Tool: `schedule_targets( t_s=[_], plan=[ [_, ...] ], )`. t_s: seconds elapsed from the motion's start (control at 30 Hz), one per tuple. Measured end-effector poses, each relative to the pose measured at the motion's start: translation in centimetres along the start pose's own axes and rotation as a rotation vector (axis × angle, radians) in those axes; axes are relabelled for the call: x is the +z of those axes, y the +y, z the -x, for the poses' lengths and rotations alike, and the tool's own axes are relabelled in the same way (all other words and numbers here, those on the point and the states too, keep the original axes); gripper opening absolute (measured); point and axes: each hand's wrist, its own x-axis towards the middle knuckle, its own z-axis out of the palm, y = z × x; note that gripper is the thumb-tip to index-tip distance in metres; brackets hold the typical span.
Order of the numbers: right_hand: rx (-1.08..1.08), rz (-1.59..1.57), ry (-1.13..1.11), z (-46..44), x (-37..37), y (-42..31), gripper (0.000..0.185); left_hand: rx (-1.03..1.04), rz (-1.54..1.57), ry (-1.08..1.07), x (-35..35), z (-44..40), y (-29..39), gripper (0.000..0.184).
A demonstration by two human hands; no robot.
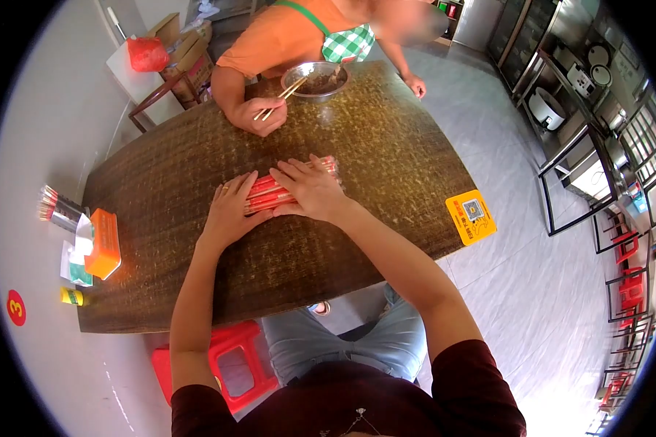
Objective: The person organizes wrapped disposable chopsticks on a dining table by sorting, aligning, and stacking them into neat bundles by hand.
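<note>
A bundle of red-wrapped chopsticks [263, 195] lies on the brown table [342, 255] in front of me. My left hand [229, 210] grips its left end, fingers over the far side and thumb along the near edge. Across the right part lies my right hand [315, 192], its fingers over the top and its thumb on the near side. The two thumbs come close together at the near edge. Both palms hide much of the bundle, and its right end sticks out past my right hand.
Across the table a person in an orange shirt [284, 36] holds chopsticks [283, 97] beside a metal bowl [316, 79]. An orange tissue box [105, 244] and a chopstick holder [64, 211] stand at the left wall. A yellow QR card [471, 217] lies at the right edge.
</note>
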Motion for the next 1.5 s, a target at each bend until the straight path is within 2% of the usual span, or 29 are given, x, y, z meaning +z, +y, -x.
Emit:
schedule_targets(
  t_s=[1.0,1.07,1.13,1.2,1.33,1.43,1.5],
  plan=[
    [0.012,-0.001,0.044,0.3,1.4,0.0,0.080,0.103,0.081,0.078,-0.1,-0.2,0.4,0.073],
    [-0.009,0.012,0.182,0.6,2.8,0.3,0.081,0.113,0.058,0.087,0.3,-0.2,-0.1,0.072],
    [-0.032,0.010,0.158,0.3,2.7,0.5,0.082,0.125,0.050,0.081,0.6,-0.3,-0.2,0.072],
    [-0.041,0.066,0.242,-0.1,4.0,0.7,0.083,0.088,0.053,0.055,0.4,-0.4,0.2,0.071],
    [-0.045,0.127,0.211,-0.6,4.0,0.6,0.077,0.052,0.022,-0.040,-0.1,-0.7,-0.6,0.066],
    [-0.061,0.067,0.169,-1.3,4.2,0.7,0.068,-0.002,0.114,-0.014,-0.7,-0.3,0.9,0.059],
    [-0.043,0.057,0.091,-1.6,4.0,0.6,0.066,0.032,0.105,0.012,0.2,-0.2,-0.6,0.057]
  ],
)
